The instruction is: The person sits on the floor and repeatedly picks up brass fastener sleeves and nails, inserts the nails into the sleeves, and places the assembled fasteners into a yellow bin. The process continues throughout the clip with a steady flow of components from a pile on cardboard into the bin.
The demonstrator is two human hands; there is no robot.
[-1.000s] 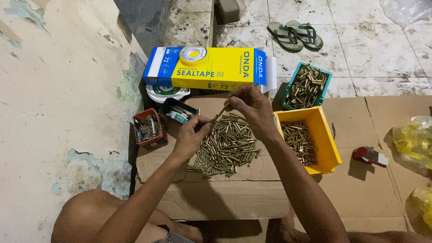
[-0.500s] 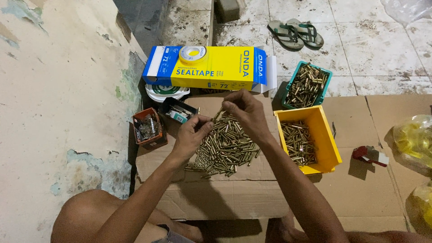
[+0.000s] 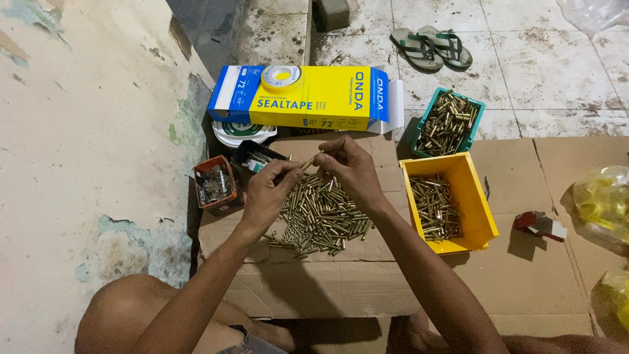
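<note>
Far left, orange-brown small bin (image 3: 215,185) is sitting by the wall, holding dark little metal bits, kind unclear. Next to it a dark small box (image 3: 257,156) and a white round lid-like thing (image 3: 242,133) are tucking under the long blue-and-yellow carton (image 3: 308,97).

Left hand (image 3: 267,192) is hovering over the cardboard box top (image 3: 314,262), fingers curled in, thumb and forefinger pinching at the lower end of one brass pin (image 3: 308,162). Right hand (image 3: 350,167) is meeting it from the other side, fingertips closed on the same pin near its upper end. Whether anything is being fitted onto the pin is too small to tell.

The pin is being held up in the air just above the loose pile of brass pins (image 3: 321,215), which is spreading across the cardboard between the wrists.

Judging the step: pinching close to the pin's ends and keeping it low over the pile is looking sensible, so a slip is only dropping it back among the others. Keeping wrists off the pile is mattering too, since pins are rolling easily toward the cardboard edge.

Right of the hands, yellow bin (image 3: 481,216) is lying part-filled with pins, touching the cardboard box. Behind it green bin (image 3: 426,121) is sitting heaped. Further right, small red-and-white packet (image 3: 540,225), then yellow plastic bag (image 3: 603,203). Sandals (image 3: 432,47) are lying on the tiled floor up top.
</note>
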